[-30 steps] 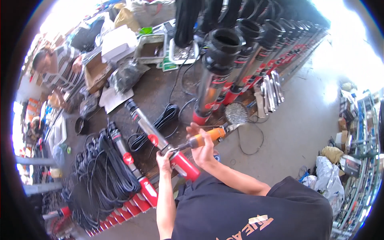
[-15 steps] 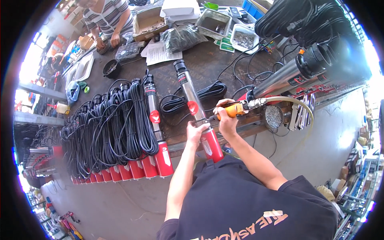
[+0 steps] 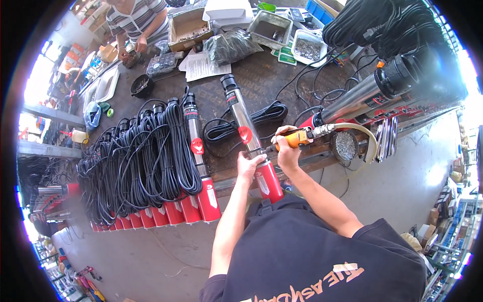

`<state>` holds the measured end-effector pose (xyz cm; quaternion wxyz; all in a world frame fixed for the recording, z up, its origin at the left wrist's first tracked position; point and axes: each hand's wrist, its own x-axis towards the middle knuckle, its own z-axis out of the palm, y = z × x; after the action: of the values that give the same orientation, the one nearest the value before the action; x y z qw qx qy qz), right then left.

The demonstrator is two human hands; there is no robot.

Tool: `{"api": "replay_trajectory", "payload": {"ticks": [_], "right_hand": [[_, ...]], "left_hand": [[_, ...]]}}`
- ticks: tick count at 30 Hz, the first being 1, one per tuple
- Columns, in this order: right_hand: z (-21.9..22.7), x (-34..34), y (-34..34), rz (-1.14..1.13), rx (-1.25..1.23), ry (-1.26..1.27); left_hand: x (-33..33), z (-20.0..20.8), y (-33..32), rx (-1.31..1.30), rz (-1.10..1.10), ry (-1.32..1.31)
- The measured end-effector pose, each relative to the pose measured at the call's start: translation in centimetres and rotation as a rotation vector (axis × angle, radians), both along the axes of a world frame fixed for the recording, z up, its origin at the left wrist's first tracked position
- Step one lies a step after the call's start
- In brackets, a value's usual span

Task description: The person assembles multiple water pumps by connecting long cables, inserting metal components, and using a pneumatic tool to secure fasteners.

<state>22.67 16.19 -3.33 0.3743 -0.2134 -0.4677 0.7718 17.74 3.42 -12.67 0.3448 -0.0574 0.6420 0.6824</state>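
A submersible pump [image 3: 241, 117], with a steel upper tube and red lower body, lies across the bench edge, its red end close to my shirt. My left hand [image 3: 247, 166] is closed round its middle joint, thumb beside the tool tip. In my right hand [image 3: 288, 152] is an orange air screwdriver [image 3: 299, 137], gripped with the fingers wrapped round it. Its tip meets the right side of the pump's joint; the screw there is too small to make out. A pale air hose [image 3: 371, 137] runs from its back end. Behind the pump lies a coiled black cable [image 3: 269, 111].
Several pumps with bundled black cables [image 3: 146, 151] stand in a row at left. More steel pumps [image 3: 362, 98] lie at right, near a bowl of small metal parts [image 3: 344, 146]. Parts trays [image 3: 271, 27] sit at the back. A co-worker [image 3: 136, 20] handles something at far left.
The view has shifted slightly. My hands keep their hold, with the screwdriver tip still at the joint. The air hose hangs a little differently, and the co-worker's hands have moved.
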Motion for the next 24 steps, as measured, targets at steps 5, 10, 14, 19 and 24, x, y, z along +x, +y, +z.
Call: {"api": "replay_trajectory", "payload": {"ticks": [5, 10, 14, 19, 24], "right_hand": [[-0.9, -0.1, 0.3, -0.024, 0.038, 0.002], [-0.4, -0.3, 0.0, -0.023, -0.001, 0.033], [-0.3, -0.3, 0.0, -0.002, -0.006, 0.03], [-0.5, -0.3, -0.1, 0.011, 0.001, 0.024], [-0.9, 0.0, -0.4, 0.037, 0.047, 0.061]], "left_hand": [[-0.1, 0.1, 0.0, -0.006, -0.009, -0.007], [0.0, 0.0, 0.0, -0.008, -0.012, -0.002], [0.0, -0.5, -0.2, -0.029, -0.013, 0.025], [0.0, 0.4, 0.0, -0.018, -0.009, 0.012], [0.2, 1.0, 0.0, -0.018, 0.012, 0.012]]}}
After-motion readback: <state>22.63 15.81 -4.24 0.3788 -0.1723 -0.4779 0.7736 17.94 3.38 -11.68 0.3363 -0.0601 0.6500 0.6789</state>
